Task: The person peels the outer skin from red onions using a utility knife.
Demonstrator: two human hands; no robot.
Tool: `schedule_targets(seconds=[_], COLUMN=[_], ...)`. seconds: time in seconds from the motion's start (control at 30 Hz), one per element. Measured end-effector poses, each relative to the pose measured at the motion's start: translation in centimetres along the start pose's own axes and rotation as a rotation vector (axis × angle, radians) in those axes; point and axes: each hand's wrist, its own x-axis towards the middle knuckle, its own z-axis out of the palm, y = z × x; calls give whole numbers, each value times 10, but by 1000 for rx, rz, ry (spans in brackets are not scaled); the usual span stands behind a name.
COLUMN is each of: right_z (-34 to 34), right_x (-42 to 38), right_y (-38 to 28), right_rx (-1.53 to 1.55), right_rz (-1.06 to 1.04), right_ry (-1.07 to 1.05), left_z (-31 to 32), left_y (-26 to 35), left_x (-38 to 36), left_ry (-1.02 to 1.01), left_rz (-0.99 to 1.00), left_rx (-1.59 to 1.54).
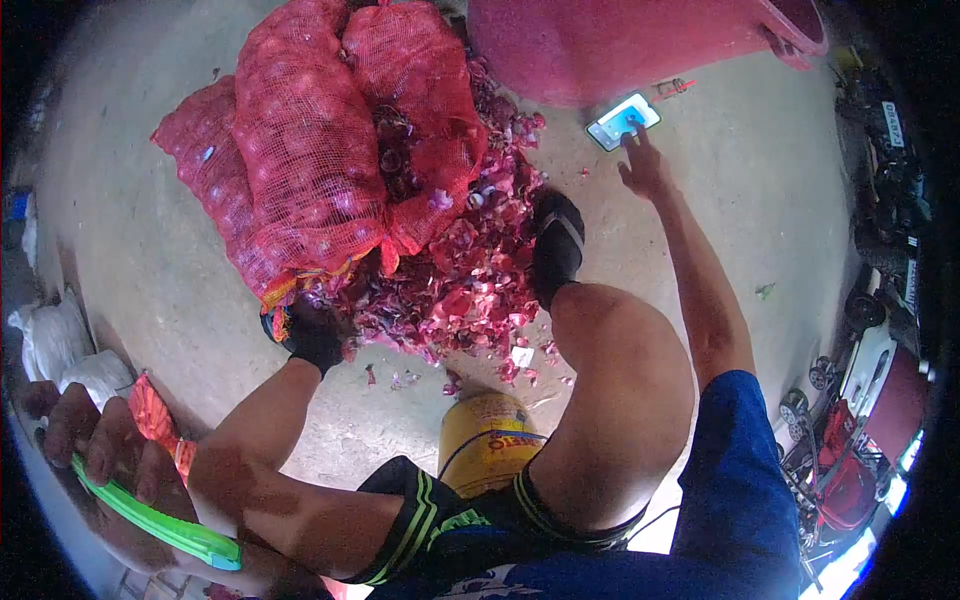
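At the lower left, my left hand (118, 455) has its fingers wrapped round a long, slim, bright green handle-like tool (160, 522); no blade can be made out. My right hand (646, 168) reaches forward with a finger on the lit screen of a smartphone (612, 124) lying on the floor. Its other fingers are apart and hold nothing. Red mesh sacks full of onions (305, 140) lie in front of me, to the left. A heap of loose red onion skins (465, 290) spreads beside them, between my feet.
A large pink tub (610, 45) stands beyond the phone. Under me is a yellow bucket (490, 435). White bags (60, 340) and an orange-red mesh bag (150, 410) lie at left. Parked motorcycles (880, 200) and a red-and-white wheeled item (850, 450) line the right edge.
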Motion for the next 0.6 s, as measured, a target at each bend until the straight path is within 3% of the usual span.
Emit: schedule_targets(seconds=[0.07,0.13,0.3,0.43,0.5,0.6], right_z=[0,1,12,26,19,11], right_x=[-6,-6,-5,2,0,-8], right_y=[-1,-3,-7,2,-1,-15], right_rx=[45,94,20,-5,14,13], right_rz=[-7,-12,-54,-78,-67,-75], right_ry=[85,171,71,122,85,104], left_z=[25,35,51,98,145,274], left_y=[-24,-37,-62,-115,-168,-257], left_x=[9,12,17,30,27,-37], left_ry=[481,724,530,369,194,-175], left_rz=[243,366,465,430,439,627], left_rx=[1348,2023,1715,1264,1115,1133])
